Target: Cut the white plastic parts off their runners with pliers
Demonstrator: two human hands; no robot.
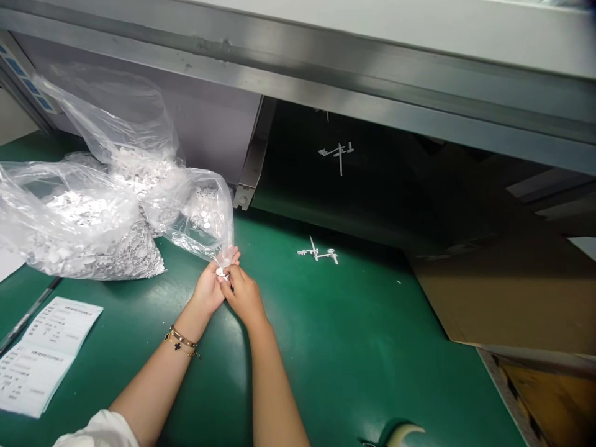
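Observation:
My left hand and my right hand meet over the green belt, fingers pinched together on a small white plastic part. The part sits right at the lower corner of a clear plastic bag full of small white parts, which lies to the left. My left wrist wears a gold bracelet. A white sprue piece lies on the belt to the right of my hands. Another white sprue piece lies farther back in the shadow under the machine.
A printed paper sheet lies at the front left, a dark rod beside it. A metal frame overhangs the back. A brown cardboard box stands at the right. A curved pale object shows at the bottom edge.

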